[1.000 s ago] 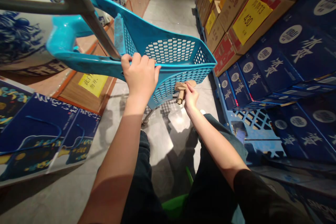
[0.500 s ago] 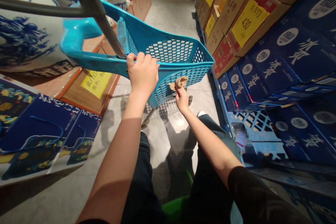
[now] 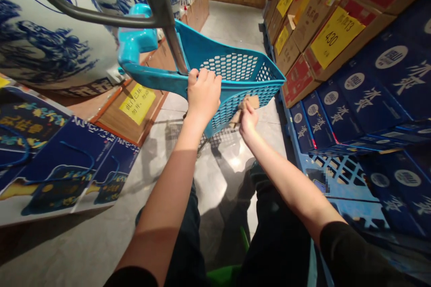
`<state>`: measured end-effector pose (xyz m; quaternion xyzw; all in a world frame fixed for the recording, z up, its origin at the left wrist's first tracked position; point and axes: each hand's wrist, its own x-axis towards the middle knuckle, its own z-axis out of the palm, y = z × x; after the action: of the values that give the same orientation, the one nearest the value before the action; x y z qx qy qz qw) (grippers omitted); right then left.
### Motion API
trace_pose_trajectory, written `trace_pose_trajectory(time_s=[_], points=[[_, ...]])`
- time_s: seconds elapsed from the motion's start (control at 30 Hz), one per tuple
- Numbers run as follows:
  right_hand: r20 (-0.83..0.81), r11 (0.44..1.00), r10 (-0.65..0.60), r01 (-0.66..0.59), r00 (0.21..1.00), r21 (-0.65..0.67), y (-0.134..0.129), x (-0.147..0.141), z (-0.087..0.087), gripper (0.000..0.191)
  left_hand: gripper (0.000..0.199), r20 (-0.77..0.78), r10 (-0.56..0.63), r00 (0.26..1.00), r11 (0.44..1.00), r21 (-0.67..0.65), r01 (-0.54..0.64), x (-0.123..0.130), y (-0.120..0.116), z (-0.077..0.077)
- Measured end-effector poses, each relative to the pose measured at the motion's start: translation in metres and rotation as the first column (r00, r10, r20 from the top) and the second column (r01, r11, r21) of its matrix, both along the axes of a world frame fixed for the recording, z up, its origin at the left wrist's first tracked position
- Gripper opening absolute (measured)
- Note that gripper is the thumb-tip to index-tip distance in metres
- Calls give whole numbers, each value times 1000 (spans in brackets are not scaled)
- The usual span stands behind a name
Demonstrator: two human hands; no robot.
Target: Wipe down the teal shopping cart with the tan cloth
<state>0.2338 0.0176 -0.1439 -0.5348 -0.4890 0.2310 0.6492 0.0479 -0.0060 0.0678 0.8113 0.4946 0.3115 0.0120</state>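
Observation:
A blue plastic shopping cart (image 3: 235, 83) with a perforated basket stands in front of me. My left hand (image 3: 204, 92) is closed over the near rim of its basket, close to the grey metal post (image 3: 177, 49). Lower down on the right, my right hand (image 3: 249, 119) grips a crumpled tan cloth (image 3: 252, 101) against the perforated side wall. Part of the cloth hangs down to the left, behind my fingers. My left fingertips are hidden inside the rim.
On the left, blue-and-white porcelain jars (image 3: 47, 40) stand on wooden cabinets (image 3: 131, 110), near dark blue gift boxes (image 3: 63, 161). To the right, blue cartons (image 3: 353, 94) and brown boxes (image 3: 333, 31) are stacked on a blue pallet (image 3: 350, 193). Something green (image 3: 225, 276) shows beneath me.
The cart and both hands appear further right in view. My right hand has shifted with the cloth, which now lies flatter against the basket wall and hangs lower.

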Motion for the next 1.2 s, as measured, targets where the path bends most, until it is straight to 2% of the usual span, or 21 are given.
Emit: trace_pose_trajectory(time_s=[0.03,0.13,0.2,0.27,0.33,0.4,0.47,0.53,0.57,0.63,0.67,0.73,0.8,0.87,1.0,1.07,1.13,1.2], points=[[-107,997,-31,22,994,-76,-10,-21,-1,56,37,-7,5,1000,1000,-10,-5,0,2,-1],[-290,964,89,-156,953,-216,-41,-82,1,53,40,-42,9,999,999,-45,-11,-3,7,-3],[-411,938,59,-192,910,-289,-51,-101,10,47,42,-63,9,998,999,-45,-12,-6,7,-2],[-526,926,-48,-160,849,-342,-51,-94,23,38,47,-80,4,997,999,-38,-7,-9,2,1],[-606,930,-140,-106,783,-351,-44,-67,41,31,53,-97,-6,995,999,-40,2,-12,-4,5],[-606,950,-169,-36,777,-310,-36,-33,59,30,60,-121,-19,992,999,-50,12,-13,-8,8],[-549,971,-202,92,811,-222,-30,-5,75,38,61,-138,-16,990,999,-42,10,-14,-10,8],[-427,982,-183,143,885,-126,-31,6,83,47,57,-138,-19,990,1000,-6,18,-14,-9,6],[-321,991,-128,109,938,-79,-33,5,84,50,54,-131,-26,991,999,21,29,-15,-8,4],[-3,996,85,-85,996,-16,-42,-12,77,53,50,-115,-43,992,996,72,52,-15,-6,2],[178,977,212,-211,961,-24,-47,-24,70,53,50,-116,-45,992,995,84,55,-16,-5,2],[449,907,410,-405,794,-112,-58,-51,56,56,50,-143,-27,989,996,82,39,-16,-5,1],[579,883,455,-428,676,-193,-64,-70,47,56,50,-175,-2,985,997,71,15,-18,-5,1],[621,903,420,-376,662,-209,-66,-74,48,51,47,-169,-2,986,996,91,17,-19,-4,0],[571,977,198,-205,797,-54,-57,-50,70,51,44,-107,-30,994,989,141,45,-21,-4,-3],[539,988,119,-151,834,16,-53,-41,77,54,43,-95,-24,995,993,114,34,-19,-5,-1],[547,983,149,-181,823,5,-52,-44,75,56,44,-110,3,994,998,57,3,-17,-7,3],[566,962,266,-256,780,-98,-54,-57,65,60,48,-155,32,987,999,-2,-33,-15,-8,6]])
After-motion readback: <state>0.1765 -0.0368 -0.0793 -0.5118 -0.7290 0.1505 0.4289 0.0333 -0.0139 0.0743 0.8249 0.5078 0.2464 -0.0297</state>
